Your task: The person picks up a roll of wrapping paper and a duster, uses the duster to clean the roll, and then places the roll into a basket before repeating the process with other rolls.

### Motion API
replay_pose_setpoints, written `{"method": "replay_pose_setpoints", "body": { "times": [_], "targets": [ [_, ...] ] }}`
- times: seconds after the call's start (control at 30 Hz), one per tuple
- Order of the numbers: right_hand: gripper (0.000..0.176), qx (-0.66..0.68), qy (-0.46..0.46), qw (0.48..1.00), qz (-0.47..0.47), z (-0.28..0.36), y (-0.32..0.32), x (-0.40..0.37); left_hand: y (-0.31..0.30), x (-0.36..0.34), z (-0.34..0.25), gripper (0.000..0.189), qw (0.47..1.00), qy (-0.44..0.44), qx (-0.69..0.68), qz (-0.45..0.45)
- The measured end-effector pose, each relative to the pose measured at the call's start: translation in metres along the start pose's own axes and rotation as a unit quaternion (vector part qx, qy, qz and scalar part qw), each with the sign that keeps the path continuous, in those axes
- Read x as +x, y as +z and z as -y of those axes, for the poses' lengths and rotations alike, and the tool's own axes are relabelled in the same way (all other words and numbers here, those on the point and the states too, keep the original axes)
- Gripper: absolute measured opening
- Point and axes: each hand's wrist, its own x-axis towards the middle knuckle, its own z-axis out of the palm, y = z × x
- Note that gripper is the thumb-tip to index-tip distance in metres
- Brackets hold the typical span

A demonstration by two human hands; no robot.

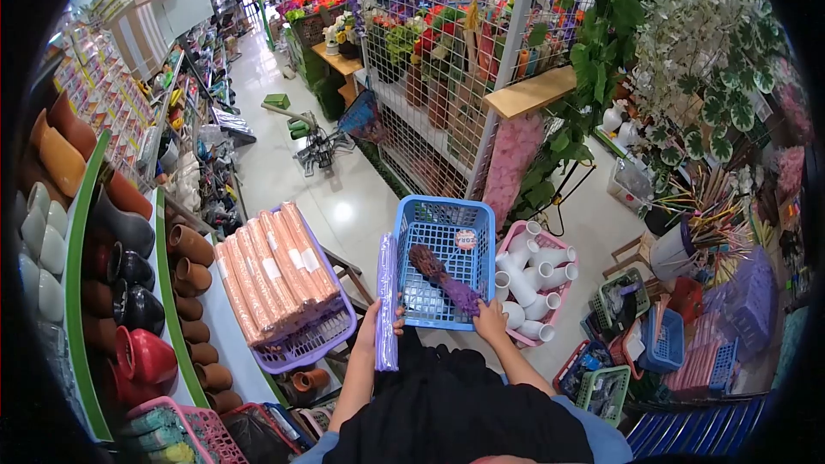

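Observation:
My left hand (371, 326) is wrapped round a long purple plastic-wrapped roll (388, 292), which stands lengthwise just left of the blue basket (447, 324). My right hand (491, 323) is closed on the purple end of a dark brown and purple bundle (443, 277). That bundle lies slantwise over the blue basket, its brown end toward the basket's middle. Beside the roll, on the left, a purple basket (345, 331) carries several wrapped orange-pink rolls (275, 266). White vases (524, 279) fill a pink basket (563, 302) on the right.
Shelves with several brown, black and red vases (142, 352) run along the left. A wire grid rack (430, 77) with artificial flowers stands ahead. Small baskets (601, 391) crowd the lower right. A metal-legged object (318, 150) is on the floor ahead.

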Motion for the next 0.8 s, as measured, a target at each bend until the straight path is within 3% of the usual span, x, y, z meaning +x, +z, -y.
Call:
{"method": "replay_pose_setpoints", "body": {
  "times": [0.13,0.23,0.3,0.33,0.4,0.53,0.6,0.67,0.73,0.8],
  "targets": [
    [0.052,0.056,0.070,0.995,0.053,0.014,-0.024,-0.003,-0.003,-0.008,0.005,0.047,1.000,-0.002,-0.002,-0.029],
    [0.051,0.072,0.045,0.996,-0.013,0.030,-0.037,-0.002,-0.003,-0.012,0.008,0.038,0.996,0.011,0.039,-0.073],
    [0.044,0.253,-0.147,0.956,0.012,0.041,-0.046,0.001,0.010,-0.015,0.007,0.035,0.989,0.045,0.081,-0.115],
    [0.044,0.251,-0.153,0.956,0.016,0.048,-0.049,0.002,0.017,-0.016,0.007,0.033,0.977,0.072,0.125,-0.156],
    [0.041,0.465,-0.164,0.843,0.216,0.093,-0.088,-0.021,0.050,-0.019,0.004,0.031,0.951,0.138,0.197,-0.194],
    [0.048,0.484,-0.226,0.778,0.330,0.153,-0.137,-0.063,0.065,-0.024,-0.002,0.025,0.900,0.257,0.266,-0.231],
    [0.049,0.451,-0.252,0.777,0.360,0.172,-0.145,-0.074,0.085,-0.032,-0.006,0.026,0.871,0.327,0.259,-0.261],
    [0.053,0.422,-0.278,0.776,0.378,0.191,-0.155,-0.086,0.074,-0.038,-0.006,0.033,0.841,0.353,0.268,-0.311],
    [0.057,0.411,-0.400,0.769,0.281,0.204,-0.148,-0.093,0.063,-0.049,-0.008,0.037,0.816,0.407,0.268,-0.310],
    [0.058,0.412,-0.408,0.746,0.328,0.220,-0.148,-0.098,0.086,-0.073,-0.015,0.042,0.800,0.441,0.250,-0.321]
  ]
}}
